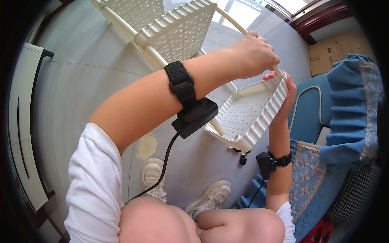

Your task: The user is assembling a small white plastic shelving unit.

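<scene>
A white plastic shelf rack lies on its side or tilts in front of me. My left hand (254, 56) reaches across it and is closed around a cream tube (231, 19) whose end meets a corner of the shelf tray (249, 111). My right hand (289, 97) grips that tray from its right side, with fingertips at the same corner, next to the tube's end. This tray has a perforated bottom and ribbed walls; small black casters (242, 159) show beneath its near corner. Farther left stands another perforated tray (178, 36), joined by tubes. Black straps with small devices circle both my forearms.
A blue fabric-covered seat (310, 105) with ruffled trim is at the right, with a white cable on it. A cardboard box (340, 50) stands behind. To the left is a white cabinet (25, 121). My shoes (212, 198) rest on the grey tiled floor (89, 93).
</scene>
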{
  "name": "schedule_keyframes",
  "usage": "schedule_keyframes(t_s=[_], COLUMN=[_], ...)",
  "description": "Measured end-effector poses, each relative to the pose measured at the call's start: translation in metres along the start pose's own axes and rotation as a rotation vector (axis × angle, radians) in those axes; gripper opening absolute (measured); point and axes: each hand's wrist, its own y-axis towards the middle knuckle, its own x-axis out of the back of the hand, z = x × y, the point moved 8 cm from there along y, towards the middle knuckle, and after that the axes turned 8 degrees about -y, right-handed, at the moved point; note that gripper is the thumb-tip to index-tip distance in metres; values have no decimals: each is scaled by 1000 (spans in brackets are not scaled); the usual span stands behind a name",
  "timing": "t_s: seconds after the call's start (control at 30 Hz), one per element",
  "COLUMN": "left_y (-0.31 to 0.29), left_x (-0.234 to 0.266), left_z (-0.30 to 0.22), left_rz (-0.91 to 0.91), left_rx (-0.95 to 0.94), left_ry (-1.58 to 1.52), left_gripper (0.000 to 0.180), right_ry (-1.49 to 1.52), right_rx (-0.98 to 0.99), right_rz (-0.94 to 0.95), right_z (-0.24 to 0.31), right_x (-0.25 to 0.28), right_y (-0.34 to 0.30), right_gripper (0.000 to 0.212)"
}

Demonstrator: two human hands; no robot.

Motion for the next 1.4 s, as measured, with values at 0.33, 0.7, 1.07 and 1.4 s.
schedule_keyframes(t_s=[0.33,0.7,1.07,1.4], left_y=[0,-139,-156,-153], left_x=[-4,61,68,62], left_z=[2,-43,-57,-63], left_rz=[170,318,217,62], left_rx=[53,100,19,-14], left_ry=[10,-223,-324,-319], left_gripper=[15,14,22,19], right_ry=[-155,-1274,-1267,-1284], right_rx=[10,930,958,1020], right_rz=[-86,373,234,111], right_z=[-1,58,43,39], right_x=[-2,-106,-108,-105], right_y=[-3,-128,-131,-128], right_gripper=[38,42,40,50])
